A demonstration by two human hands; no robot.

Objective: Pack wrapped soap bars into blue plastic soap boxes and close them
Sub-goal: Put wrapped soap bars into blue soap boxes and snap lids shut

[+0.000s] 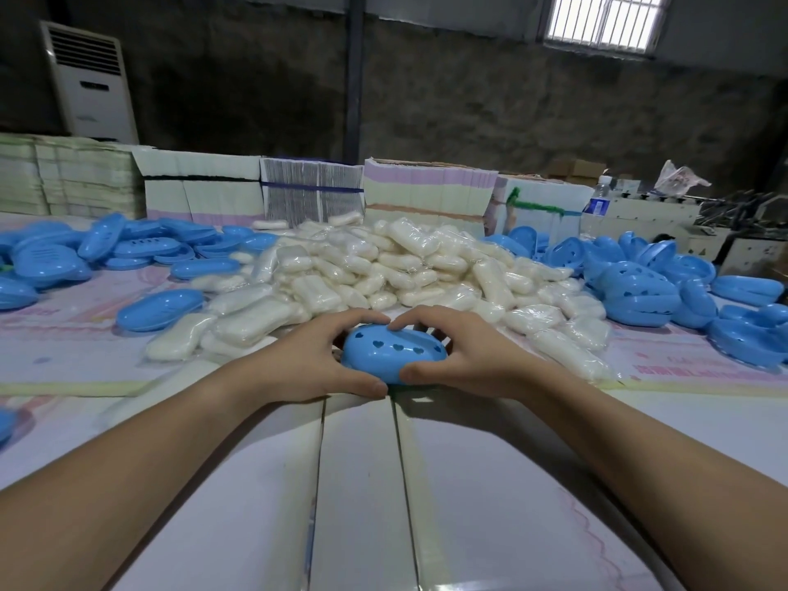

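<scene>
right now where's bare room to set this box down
Free: the white sheets in front of the box, between both forearms, and the pink patch left of the soap pile. Crowded: behind the box with soaps, blue halves heaped right and far left.

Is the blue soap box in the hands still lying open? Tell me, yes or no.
No: the left hand and right hand grip the blue soap box with its heart-holed lid down.

A sky-blue soap box [394, 356], pierced by a row of heart-shaped holes, is seen. Cream-white soap bars [383, 266] in clear glossy wrap are heaped behind it. Matching blue box halves [639, 283] are piled at either side. The table covering [362, 484] is pale white, edged with pink printed sheets [76, 317]. Cream, pink and lilac bands are shown on stacked cartons [426, 189].
</scene>
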